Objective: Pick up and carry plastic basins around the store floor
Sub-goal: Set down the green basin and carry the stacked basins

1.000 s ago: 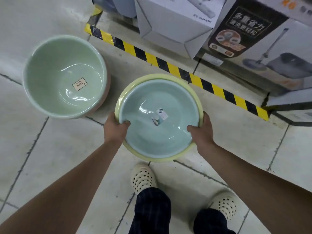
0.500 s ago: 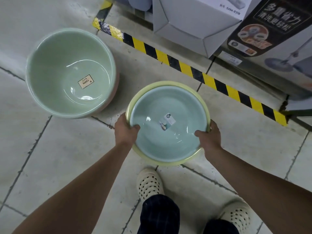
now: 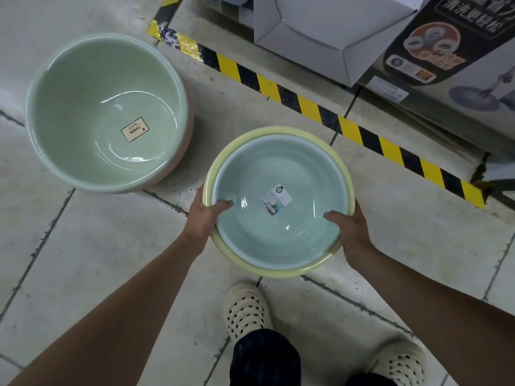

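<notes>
I hold a nested pair of round basins above the floor: a pale blue basin (image 3: 278,232) sitting inside a yellow basin (image 3: 347,165). My left hand (image 3: 204,215) grips the left rim, thumb curled over the edge into the blue basin. My right hand (image 3: 349,229) grips the right rim the same way. A small label lies at the bottom of the blue one. A bigger, deeper green basin (image 3: 92,112) with a pinkish basin under it stands on the floor to the left.
A yellow-and-black hazard stripe (image 3: 315,110) runs diagonally across the tiled floor. Behind it stand a white carton (image 3: 328,32) and a dark mop-bucket box (image 3: 457,51). My feet in cream perforated clogs (image 3: 245,310) are below the basins.
The held basins have sunk a little lower and nearer to me in view, with the floor looming closer. Both grips are unchanged. The green basin stays where it was.
</notes>
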